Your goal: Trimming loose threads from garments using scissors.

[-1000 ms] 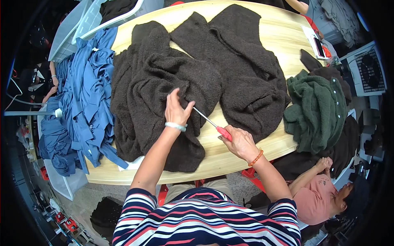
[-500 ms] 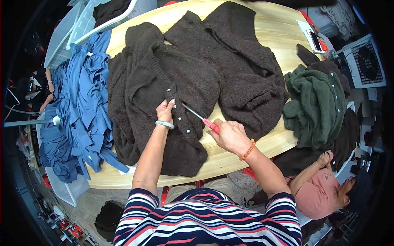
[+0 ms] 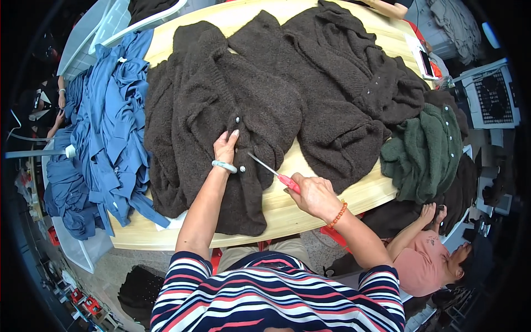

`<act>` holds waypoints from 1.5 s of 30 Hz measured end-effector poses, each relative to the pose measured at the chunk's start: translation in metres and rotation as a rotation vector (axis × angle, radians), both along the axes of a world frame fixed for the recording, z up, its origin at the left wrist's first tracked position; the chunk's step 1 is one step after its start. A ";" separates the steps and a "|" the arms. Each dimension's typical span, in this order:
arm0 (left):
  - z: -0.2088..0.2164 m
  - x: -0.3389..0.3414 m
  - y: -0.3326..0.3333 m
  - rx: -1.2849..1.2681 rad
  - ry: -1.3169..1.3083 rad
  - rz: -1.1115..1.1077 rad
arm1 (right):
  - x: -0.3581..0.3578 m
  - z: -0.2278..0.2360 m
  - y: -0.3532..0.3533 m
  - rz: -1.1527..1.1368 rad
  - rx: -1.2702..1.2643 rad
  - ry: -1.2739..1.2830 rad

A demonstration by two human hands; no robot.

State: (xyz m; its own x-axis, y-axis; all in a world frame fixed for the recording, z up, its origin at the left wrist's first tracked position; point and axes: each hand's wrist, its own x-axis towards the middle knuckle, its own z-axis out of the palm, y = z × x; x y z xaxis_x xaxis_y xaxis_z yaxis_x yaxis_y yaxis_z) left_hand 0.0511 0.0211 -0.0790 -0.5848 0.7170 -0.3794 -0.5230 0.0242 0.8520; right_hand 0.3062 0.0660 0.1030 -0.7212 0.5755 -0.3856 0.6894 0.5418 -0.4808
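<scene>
L hand (image 3: 225, 146) pinches the dk brown cardigan (image 3: 206, 127) near its btns (image 3: 243, 169), flat on the table (image 3: 282, 218); R hand (image 3: 314, 195) is wrapped round the red-handled tool (image 3: 289, 183). Tool's long axis runs up-left, tip just R of L thumb; contact w/ cloth unclear.

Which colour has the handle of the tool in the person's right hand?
The handle is pinkish red, best seen in the head view.

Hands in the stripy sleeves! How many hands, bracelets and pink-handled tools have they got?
Hands: 2 (left hand, right hand)
Bracelets: 2 (pale bracelet, orange bracelet)
Pink-handled tool: 1
Total: 5
</scene>
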 end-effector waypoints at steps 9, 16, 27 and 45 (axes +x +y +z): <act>0.024 0.030 -0.051 -0.330 0.201 -0.349 | 0.012 -0.003 -0.009 0.007 0.067 0.019; -0.001 0.039 -0.054 -0.114 -0.011 -0.113 | 0.035 0.004 -0.031 0.170 0.019 -0.063; 0.052 0.041 -0.023 -0.318 0.760 -0.127 | 0.031 0.006 -0.016 -0.043 -0.029 0.041; -0.001 0.014 -0.018 -0.089 0.300 -0.212 | 0.002 0.007 0.010 -0.040 -0.009 -0.100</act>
State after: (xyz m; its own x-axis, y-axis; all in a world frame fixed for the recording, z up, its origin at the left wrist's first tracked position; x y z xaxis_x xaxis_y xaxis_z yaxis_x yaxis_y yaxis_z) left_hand 0.0655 0.0026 -0.0800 -0.5215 0.8059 -0.2803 -0.2258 0.1865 0.9562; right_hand 0.3078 0.0763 0.1103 -0.6552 0.5993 -0.4600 0.7553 0.5090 -0.4128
